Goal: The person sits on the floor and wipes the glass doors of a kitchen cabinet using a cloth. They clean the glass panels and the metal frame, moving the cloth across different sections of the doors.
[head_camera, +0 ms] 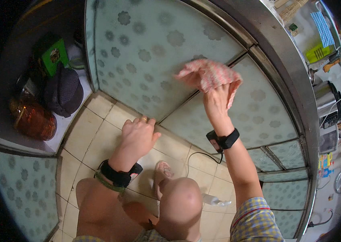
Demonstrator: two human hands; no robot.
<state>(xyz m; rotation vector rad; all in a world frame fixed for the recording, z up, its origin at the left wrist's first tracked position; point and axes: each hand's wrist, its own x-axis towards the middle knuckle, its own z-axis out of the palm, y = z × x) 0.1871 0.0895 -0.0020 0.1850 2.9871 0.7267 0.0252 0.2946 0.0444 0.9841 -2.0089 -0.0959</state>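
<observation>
My right hand grips a pink-and-white checked cloth, part of it blurred. The cloth lies against the frosted cabinet doors with their flower pattern, over the seam between two panels. My left hand holds nothing; it hangs in front of my knees, above the tiled floor, its fingers slightly curled and the thumb apart. Black straps with small devices sit on both wrists. On the floor to the right of my knee lies a white spray bottle.
A steel counter edge curves above the doors, with a metal pot on top. At left, an open shelf holds a jar of reddish contents, a dark bag and a green box. A black cable loops by my right wrist.
</observation>
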